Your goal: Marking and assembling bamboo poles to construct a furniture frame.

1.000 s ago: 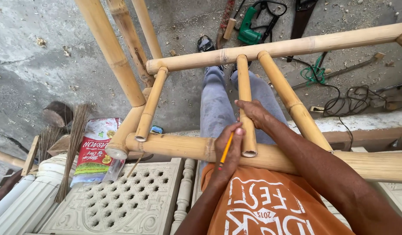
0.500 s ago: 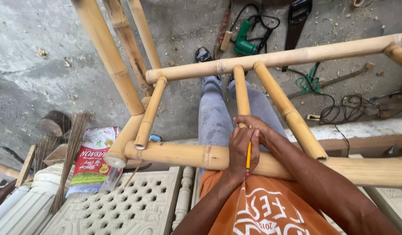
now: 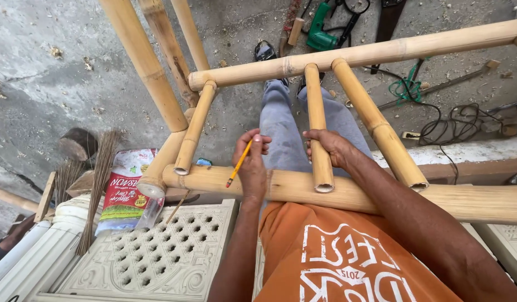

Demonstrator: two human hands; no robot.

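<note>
A bamboo frame lies across my lap, with its near pole point(image 3: 392, 197) in front of my orange shirt and its far pole point(image 3: 381, 53) beyond my knees. My left hand point(image 3: 251, 168) rests on the near pole and holds a yellow pencil point(image 3: 239, 163), tip pointing down-left at the pole. My right hand point(image 3: 328, 148) wraps around the middle short rung point(image 3: 316, 100) from the right side. A thicker rung point(image 3: 376, 126) sits to its right and another rung point(image 3: 194, 128) to the left.
Long bamboo poles point(image 3: 143, 61) lean at upper left. A green drill point(image 3: 320, 34), a saw and black cables point(image 3: 454, 126) lie on the concrete floor. At lower left are a white lattice panel point(image 3: 157, 257), a printed packet point(image 3: 124, 190), a broom point(image 3: 96, 184) and a clear bottle point(image 3: 149, 204).
My left hand has carried the pencil leftward, off the middle rung, to the near pole. My right hand has closed on the middle rung.
</note>
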